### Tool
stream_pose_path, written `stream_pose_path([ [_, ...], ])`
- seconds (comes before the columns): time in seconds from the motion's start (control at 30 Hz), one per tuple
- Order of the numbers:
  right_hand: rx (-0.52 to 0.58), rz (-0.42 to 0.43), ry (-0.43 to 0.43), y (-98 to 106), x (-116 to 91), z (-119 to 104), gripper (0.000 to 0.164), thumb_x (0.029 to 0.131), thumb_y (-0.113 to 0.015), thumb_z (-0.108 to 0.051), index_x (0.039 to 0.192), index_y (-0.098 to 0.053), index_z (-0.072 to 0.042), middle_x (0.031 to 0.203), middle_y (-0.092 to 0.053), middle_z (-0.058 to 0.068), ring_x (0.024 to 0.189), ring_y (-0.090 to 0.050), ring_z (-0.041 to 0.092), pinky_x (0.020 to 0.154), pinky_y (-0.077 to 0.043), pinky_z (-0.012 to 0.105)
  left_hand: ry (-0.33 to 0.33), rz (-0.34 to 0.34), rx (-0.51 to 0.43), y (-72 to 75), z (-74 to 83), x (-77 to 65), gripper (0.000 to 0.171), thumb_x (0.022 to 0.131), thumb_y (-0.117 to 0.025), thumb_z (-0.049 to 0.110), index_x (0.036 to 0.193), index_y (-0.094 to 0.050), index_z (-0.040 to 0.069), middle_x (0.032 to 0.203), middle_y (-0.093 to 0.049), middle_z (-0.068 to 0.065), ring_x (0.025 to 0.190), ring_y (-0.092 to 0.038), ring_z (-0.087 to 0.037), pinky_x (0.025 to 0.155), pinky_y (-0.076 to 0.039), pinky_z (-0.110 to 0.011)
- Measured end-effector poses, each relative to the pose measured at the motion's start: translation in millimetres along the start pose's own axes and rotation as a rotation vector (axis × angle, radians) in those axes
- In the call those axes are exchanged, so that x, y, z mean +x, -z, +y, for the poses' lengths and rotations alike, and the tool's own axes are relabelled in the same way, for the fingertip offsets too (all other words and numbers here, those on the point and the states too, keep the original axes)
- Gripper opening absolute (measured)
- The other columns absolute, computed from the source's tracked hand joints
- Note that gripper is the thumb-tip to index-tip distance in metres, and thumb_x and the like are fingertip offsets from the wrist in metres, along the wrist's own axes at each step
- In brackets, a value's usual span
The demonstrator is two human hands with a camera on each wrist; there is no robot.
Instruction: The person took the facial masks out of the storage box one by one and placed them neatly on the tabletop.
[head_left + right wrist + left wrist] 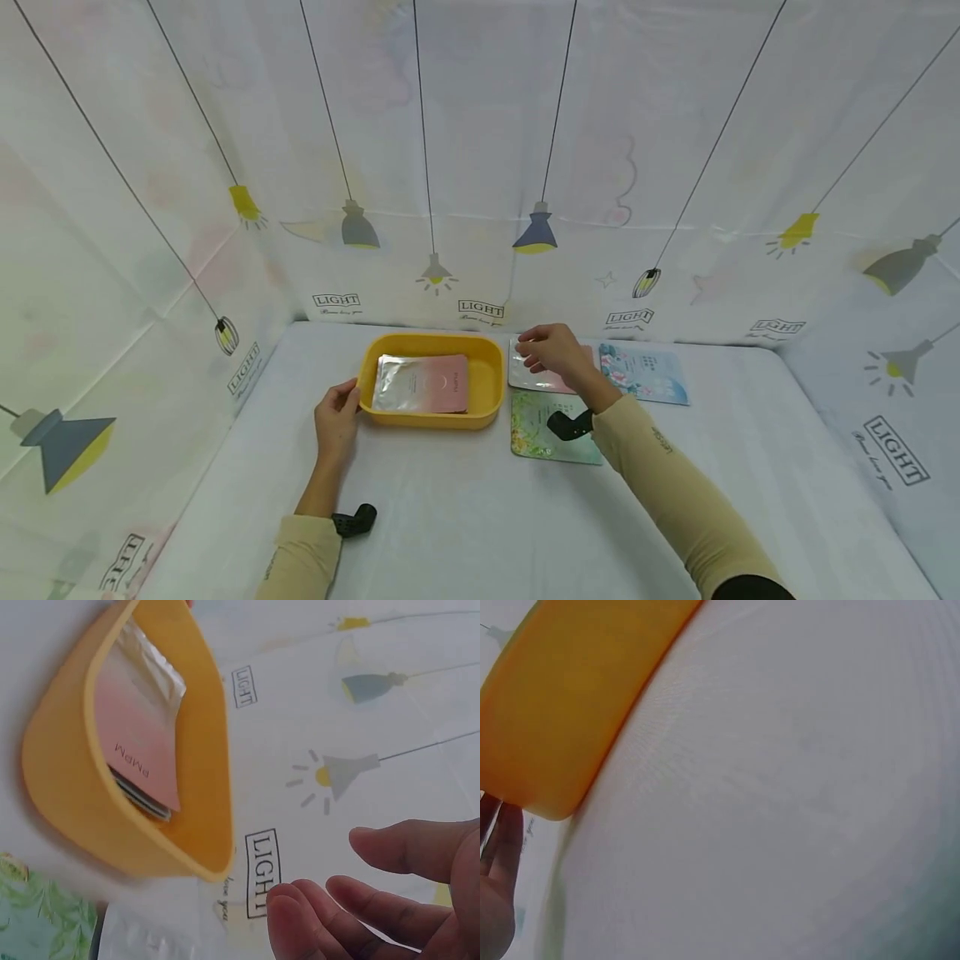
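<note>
The right wrist view is revealing dark edges (142, 798) beneath the upper packet (139, 735) in the yellow tray (431, 422); the head view is hiding them. The left hand (336, 422) is touching the tray's left end, fingers nearly straight. The right hand (555, 350), fingers loosely parted, is partly covering a pink packet (538, 380). A wrist camera (570, 426) is blocking some of the near green packet (551, 445); a blue packet (651, 375) is lying right.

Smooth plastic tray (491, 379), glossy foil packets (418, 384)

The backdrop (480, 150) reads "LIGHT" and "love you"; the pink-silver packet (141, 720), "PMPM".
</note>
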State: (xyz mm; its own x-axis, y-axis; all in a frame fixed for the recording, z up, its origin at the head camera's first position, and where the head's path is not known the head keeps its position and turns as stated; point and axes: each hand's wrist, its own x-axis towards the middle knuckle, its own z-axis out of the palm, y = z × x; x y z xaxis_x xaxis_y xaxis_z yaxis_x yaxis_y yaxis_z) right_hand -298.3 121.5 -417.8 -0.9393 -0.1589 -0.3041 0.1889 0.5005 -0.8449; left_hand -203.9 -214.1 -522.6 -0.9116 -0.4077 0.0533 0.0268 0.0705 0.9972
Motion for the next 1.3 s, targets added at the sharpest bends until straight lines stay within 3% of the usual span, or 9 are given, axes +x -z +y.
stream_pose_path([
  [0.2,0.04,-0.016,-0.028,-20.3,8.5,-11.7,0.032,0.094,-0.063,-0.019,0.121,-0.062,-0.002,0.117,-0.065,0.02,0.093,-0.066,0.032,0.085,-0.06,0.038,-0.002,-0.009,-0.004,1.2,-1.0,2.2,0.032,0.098,-0.055,0.006,0.124,-0.056,-0.013,0.126,-0.06,-0.03,0.107,-0.059,-0.031,0.075,-0.054,-0.01],
  [0.5,0.059,-0.058,-0.013,-54.4,19.3,-14.5,0.03,0.093,-0.064,-0.017,0.117,-0.064,0.0,0.115,-0.066,0.022,0.094,-0.067,0.034,0.078,-0.061,0.033,0.002,0.011,0.005,-0.6,-31.3,16.2,0.033,0.1,-0.054,0.013,0.126,-0.057,-0.007,0.128,-0.06,-0.026,0.106,-0.06,-0.023,0.075,-0.051,-0.007],
  [0.67,0.066,-0.066,-0.021,-70.5,26.3,-11.8,0.028,0.092,-0.066,-0.016,0.113,-0.064,0.001,0.108,-0.067,0.019,0.088,-0.067,0.031,0.075,-0.062,0.032,-0.021,0.027,0.02,-1.1,-33.5,16.8,0.032,0.1,-0.055,0.014,0.124,-0.058,-0.007,0.125,-0.061,-0.026,0.102,-0.061,-0.019,0.074,-0.052,-0.007],
  [0.83,0.073,-0.091,-0.041,-83.3,29.5,-8.2,0.029,0.091,-0.066,-0.015,0.114,-0.061,0.002,0.103,-0.065,0.016,0.09,-0.065,0.032,0.083,-0.061,0.038,-0.023,0.025,0.012,-0.7,-32.1,16.8,0.031,0.099,-0.055,0.012,0.124,-0.059,-0.006,0.125,-0.061,-0.026,0.101,-0.061,-0.02,0.074,-0.052,-0.007],
  [1.0,0.034,-0.122,-0.053,-92.7,31.4,-5.6,0.03,0.091,-0.066,-0.015,0.114,-0.061,0.003,0.102,-0.064,0.019,0.086,-0.064,0.032,0.091,-0.058,0.043,-0.021,0.021,0.027,-0.8,-31.0,15.5,0.031,0.1,-0.054,0.013,0.124,-0.058,-0.006,0.125,-0.061,-0.025,0.103,-0.06,-0.023,0.074,-0.051,-0.006],
  [1.13,-0.037,-0.138,-0.07,-101.1,34.2,-4.3,0.032,0.09,-0.068,-0.015,0.115,-0.061,0.004,0.096,-0.064,0.021,0.075,-0.06,0.028,0.086,-0.059,0.041,-0.019,0.03,0.016,-0.7,-32.2,15.9,0.031,0.099,-0.055,0.013,0.123,-0.058,-0.006,0.124,-0.062,-0.025,0.101,-0.06,-0.021,0.074,-0.052,-0.007],
  [1.3,-0.162,-0.149,-0.1,-110.5,34.3,-4.3,0.038,0.088,-0.071,-0.017,0.118,-0.059,0.004,0.103,-0.063,0.015,0.088,-0.064,0.03,0.087,-0.059,0.039,-0.016,0.035,0.001,-0.4,-33.2,15.9,0.03,0.099,-0.055,0.011,0.123,-0.059,-0.006,0.124,-0.062,-0.024,0.1,-0.06,-0.018,0.074,-0.052,-0.007],
])
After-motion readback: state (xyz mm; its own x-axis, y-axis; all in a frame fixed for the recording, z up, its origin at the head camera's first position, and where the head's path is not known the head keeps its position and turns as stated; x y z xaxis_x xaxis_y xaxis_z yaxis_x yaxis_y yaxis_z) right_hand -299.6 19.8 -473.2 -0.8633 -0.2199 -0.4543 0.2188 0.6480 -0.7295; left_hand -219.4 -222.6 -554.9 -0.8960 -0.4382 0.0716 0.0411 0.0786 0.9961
